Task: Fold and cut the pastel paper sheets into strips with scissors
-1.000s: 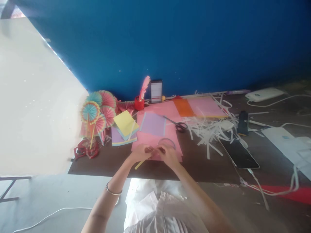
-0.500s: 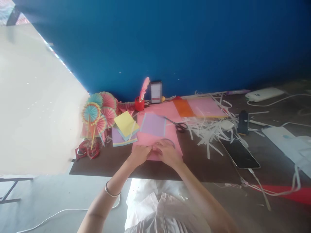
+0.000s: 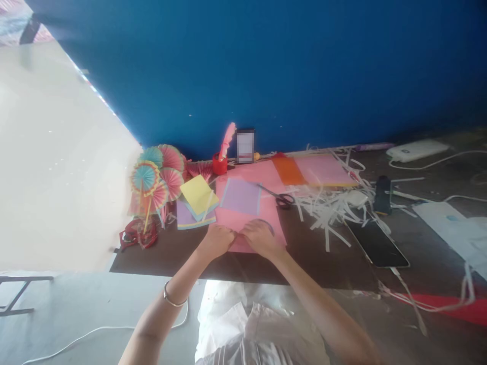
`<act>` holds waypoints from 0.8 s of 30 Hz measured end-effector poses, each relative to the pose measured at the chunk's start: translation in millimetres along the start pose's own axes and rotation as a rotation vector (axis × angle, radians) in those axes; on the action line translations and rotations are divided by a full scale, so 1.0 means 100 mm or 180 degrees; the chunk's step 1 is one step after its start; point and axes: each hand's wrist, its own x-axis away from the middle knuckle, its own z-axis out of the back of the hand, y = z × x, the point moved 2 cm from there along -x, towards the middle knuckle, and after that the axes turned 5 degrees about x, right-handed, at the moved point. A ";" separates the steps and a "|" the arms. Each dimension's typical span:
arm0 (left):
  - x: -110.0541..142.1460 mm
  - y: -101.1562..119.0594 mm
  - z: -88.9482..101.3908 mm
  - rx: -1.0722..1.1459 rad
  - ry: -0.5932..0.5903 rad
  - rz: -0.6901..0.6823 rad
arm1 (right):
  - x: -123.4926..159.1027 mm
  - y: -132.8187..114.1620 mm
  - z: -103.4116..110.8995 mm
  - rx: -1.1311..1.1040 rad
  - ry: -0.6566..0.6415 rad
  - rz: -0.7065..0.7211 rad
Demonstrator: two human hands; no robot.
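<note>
My left hand (image 3: 218,240) and my right hand (image 3: 261,237) meet over the near part of a large pink paper sheet (image 3: 279,228) on the dark table. Fingers of both are curled and pressed together, knuckles up; what lies between them is hidden. Just behind the right hand shows the curved dark rim of a round object (image 3: 271,227). Beyond the hands lies a purple paper with pale blue edges (image 3: 240,196). Scissors with dark handles (image 3: 283,201) rest at its right. To the left, a yellow paper (image 3: 200,195) overlaps a purple one (image 3: 186,217).
Folded paper fans (image 3: 144,176) cluster at the left, behind red ribbon-like loops (image 3: 139,234). A red tape roll (image 3: 219,165) and a small upright screen (image 3: 245,146) stand by the blue wall. White paper strips (image 3: 323,213), a phone (image 3: 378,242) and cables lie right.
My hands have curled further, with the right hand's fingers now tucked in beside the left. The whole view has shifted slightly. Papers and scissors stay in place.
</note>
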 end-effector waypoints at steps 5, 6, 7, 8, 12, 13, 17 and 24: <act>0.00 -0.04 0.04 0.0166 0.0053 -0.0079 | 0.01 0.04 0.00 0.0000 -0.0026 0.0075; 0.00 -0.06 0.05 0.0221 0.0044 -0.0066 | 0.01 0.06 0.00 -0.0052 -0.0027 0.0041; 0.00 -0.07 0.06 0.0281 0.0025 -0.0049 | 0.00 0.08 0.00 -0.0104 -0.0030 0.0020; 0.01 -0.08 0.06 0.0358 0.0002 -0.0032 | 0.00 0.09 0.00 -0.0147 -0.0032 0.0015; 0.03 -0.16 0.11 0.1287 -0.0095 0.0051 | 0.02 0.11 0.02 -0.0062 0.0127 0.0187; 0.02 -0.19 0.11 0.1721 -0.0169 0.0087 | 0.04 0.11 0.03 0.0019 0.0243 0.0250; -0.05 -0.24 0.07 0.3530 -0.0394 0.0632 | 0.10 0.05 0.13 0.0402 0.0841 0.0503; -0.14 -0.10 -0.03 0.5298 -0.0572 0.0948 | 0.21 -0.03 0.26 0.0781 0.1462 0.0705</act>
